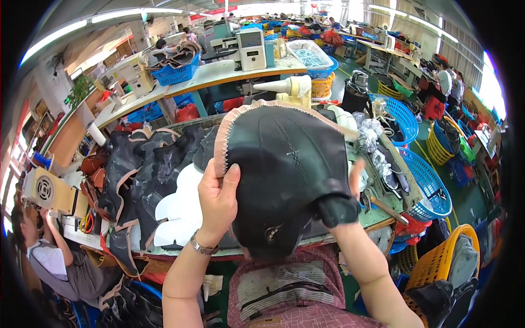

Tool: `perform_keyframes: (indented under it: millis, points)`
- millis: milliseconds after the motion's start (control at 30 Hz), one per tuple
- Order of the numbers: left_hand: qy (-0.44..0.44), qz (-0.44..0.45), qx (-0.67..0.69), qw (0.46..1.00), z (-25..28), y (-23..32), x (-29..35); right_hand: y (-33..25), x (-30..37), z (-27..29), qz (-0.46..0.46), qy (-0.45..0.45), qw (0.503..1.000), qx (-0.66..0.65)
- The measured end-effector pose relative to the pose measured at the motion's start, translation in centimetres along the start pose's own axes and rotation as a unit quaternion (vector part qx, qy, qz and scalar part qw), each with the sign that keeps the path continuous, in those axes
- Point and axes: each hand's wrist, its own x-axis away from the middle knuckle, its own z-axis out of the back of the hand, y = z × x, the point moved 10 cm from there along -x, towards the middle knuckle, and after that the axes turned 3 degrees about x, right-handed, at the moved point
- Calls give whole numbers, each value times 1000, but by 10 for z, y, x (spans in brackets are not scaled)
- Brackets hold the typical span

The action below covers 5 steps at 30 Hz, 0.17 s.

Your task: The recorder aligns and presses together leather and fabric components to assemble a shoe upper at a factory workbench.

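Note:
A black leather boot upper [262, 169] with stitched seams and a pinkish zigzag-cut rim is held up in front of me above the worktable. On its left edge my left hand [219, 199] is closed, thumb on the near face and fingers behind. My right hand [356, 183] is at the lower right edge; a black leather fold covers most of it, with blurred fingers showing beyond. It appears to hold the upper there. More black leather uppers [169, 158] lie heaped on the table to the left, beside white rounded pieces [183, 205].
Right of the upper lie a wooden-handled hammer [389, 210] and plastic-wrapped items [377, 136]. A cream machine with a pointed cone [279, 85] stands behind. Blue baskets [424, 180] and a yellow basket [437, 273] line the right. Another person [52, 257] works at far left.

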Motion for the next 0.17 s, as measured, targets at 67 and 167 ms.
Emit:
perform_keyframes:
  millis: [67, 167]
  points:
    - [13, -11, -46, 999, -1, 2, 2, 9, 28, 24, 21, -28, 998, 54]
    - [6, 21, -72, 997, 3, -9, 13, 11, 38, 16, 81, 15, 962, 262]
